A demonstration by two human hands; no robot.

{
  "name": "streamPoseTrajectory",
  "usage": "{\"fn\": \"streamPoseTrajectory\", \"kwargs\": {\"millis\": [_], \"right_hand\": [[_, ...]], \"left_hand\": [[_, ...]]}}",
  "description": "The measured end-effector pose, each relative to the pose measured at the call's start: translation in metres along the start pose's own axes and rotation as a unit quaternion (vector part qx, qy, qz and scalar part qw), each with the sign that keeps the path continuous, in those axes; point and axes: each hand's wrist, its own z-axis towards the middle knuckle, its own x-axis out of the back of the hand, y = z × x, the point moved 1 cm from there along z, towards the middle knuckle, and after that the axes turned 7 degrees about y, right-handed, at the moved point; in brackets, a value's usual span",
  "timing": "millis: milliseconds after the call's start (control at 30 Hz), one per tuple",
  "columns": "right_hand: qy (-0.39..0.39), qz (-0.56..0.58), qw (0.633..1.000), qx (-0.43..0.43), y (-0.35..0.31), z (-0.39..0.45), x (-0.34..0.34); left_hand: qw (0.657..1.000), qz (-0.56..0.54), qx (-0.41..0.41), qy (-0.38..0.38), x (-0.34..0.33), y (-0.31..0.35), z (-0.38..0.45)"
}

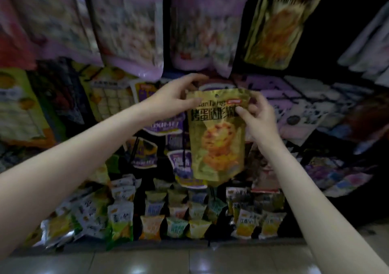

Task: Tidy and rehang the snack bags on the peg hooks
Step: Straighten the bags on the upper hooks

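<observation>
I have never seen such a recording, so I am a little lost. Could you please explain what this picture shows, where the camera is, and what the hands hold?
There is no machine here. A person wears the camera on the head, so it looks forward and down along both bare arms at a shop display. The left hand and right hand pinch the top corners of a gold snack bag. Purple bags hang above. Small snack packs stand in rows below, above a tiled floor.

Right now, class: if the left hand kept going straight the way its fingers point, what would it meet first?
The left hand grips the gold snack bag at its top left corner, fingers pointing up and right. Straight on, it would probably meet the purple hanging bag just above, though depth is unclear.
</observation>
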Motion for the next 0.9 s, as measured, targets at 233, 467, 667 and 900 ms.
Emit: {"fn": "streamPoseTrajectory", "kwargs": {"millis": [233, 467, 667, 900], "right_hand": [[0.128, -0.070, 0.964, 0.223, -0.055, 0.021, 0.033], [0.242, -0.133, 0.925, 0.262, -0.078, 0.065, 0.078], [0.283, -0.123, 0.901, 0.306, -0.091, 0.121, 0.119], [0.230, -0.119, 0.927, 0.270, -0.080, 0.163, 0.138]], "left_hand": [[0.990, 0.006, -0.100, 0.097, -0.005, 0.058, 0.039], [0.973, 0.105, -0.121, 0.167, -0.032, 0.105, 0.087], [0.939, 0.220, -0.195, 0.180, -0.061, 0.139, 0.137], [0.934, 0.280, -0.178, 0.134, -0.094, 0.140, 0.170]]}}
